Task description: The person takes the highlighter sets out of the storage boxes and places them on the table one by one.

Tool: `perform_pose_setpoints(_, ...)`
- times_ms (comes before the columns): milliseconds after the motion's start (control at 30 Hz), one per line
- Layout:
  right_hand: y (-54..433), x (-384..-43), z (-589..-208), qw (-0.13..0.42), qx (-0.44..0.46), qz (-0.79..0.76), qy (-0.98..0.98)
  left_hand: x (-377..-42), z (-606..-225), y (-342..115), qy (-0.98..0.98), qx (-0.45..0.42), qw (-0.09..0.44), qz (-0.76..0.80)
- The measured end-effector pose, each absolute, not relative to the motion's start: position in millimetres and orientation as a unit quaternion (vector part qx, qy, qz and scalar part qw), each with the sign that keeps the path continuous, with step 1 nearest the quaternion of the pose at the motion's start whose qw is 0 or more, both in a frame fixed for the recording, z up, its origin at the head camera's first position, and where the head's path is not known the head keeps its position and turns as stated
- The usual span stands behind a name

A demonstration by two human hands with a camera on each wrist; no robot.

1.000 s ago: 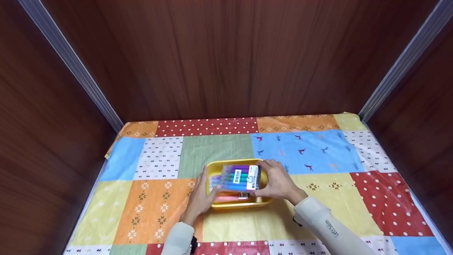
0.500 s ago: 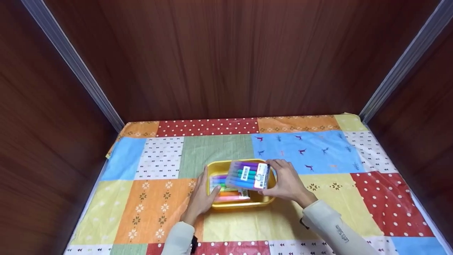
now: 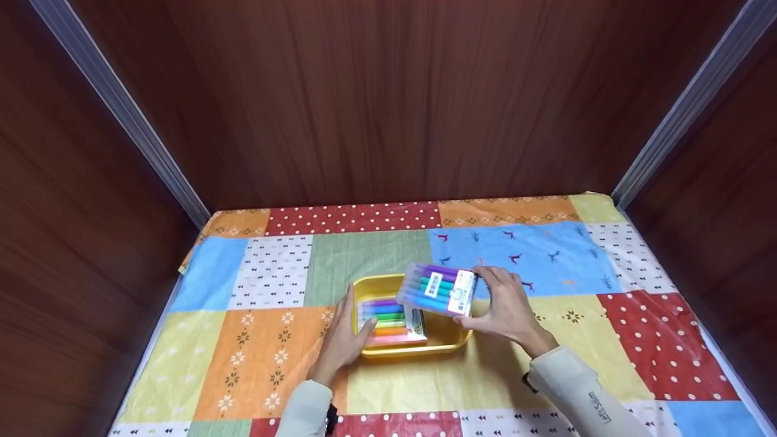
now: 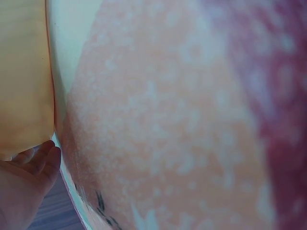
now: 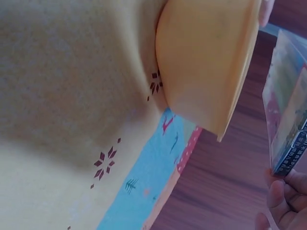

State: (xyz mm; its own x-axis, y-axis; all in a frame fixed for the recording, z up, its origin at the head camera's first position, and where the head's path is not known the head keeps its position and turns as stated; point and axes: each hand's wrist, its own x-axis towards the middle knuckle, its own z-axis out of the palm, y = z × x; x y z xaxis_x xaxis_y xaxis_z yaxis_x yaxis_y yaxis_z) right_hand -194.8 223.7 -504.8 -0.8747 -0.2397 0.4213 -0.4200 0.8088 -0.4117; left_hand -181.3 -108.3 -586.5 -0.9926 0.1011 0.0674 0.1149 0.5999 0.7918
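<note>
With thumb and fingers my right hand (image 3: 505,309) grips the right end of a clear case of markers (image 3: 434,289), purple to blue with a white label. The case is tilted above the right half of a yellow plastic basket (image 3: 419,352); the right wrist view shows the case (image 5: 288,100) beyond the basket's rim. My left hand (image 3: 343,340) holds the basket's left side, its thumb over the rim and its fingers along the outer wall. A second pack of markers (image 3: 390,321), purple through green to orange and pink, lies in the basket's left part, near the left thumb.
A patchwork-patterned tablecloth (image 3: 273,352) covers the table. Dark wood-grain panels (image 3: 388,103) stand at the back and both sides, with metal strips (image 3: 133,127) at the corners.
My right hand has raised the case of markers and carried it rightward, tilting it, so more of the second pack shows beneath. My left hand stays on the basket.
</note>
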Motion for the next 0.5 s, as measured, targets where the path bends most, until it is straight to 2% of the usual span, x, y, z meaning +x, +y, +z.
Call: perform_pose_setpoints(500,239.1,-180.2,-506.7,0.223,0.068,0.27,-0.934,-181.8,-586.0,-109.3,-0.892,-0.065,0.006,-0.448)
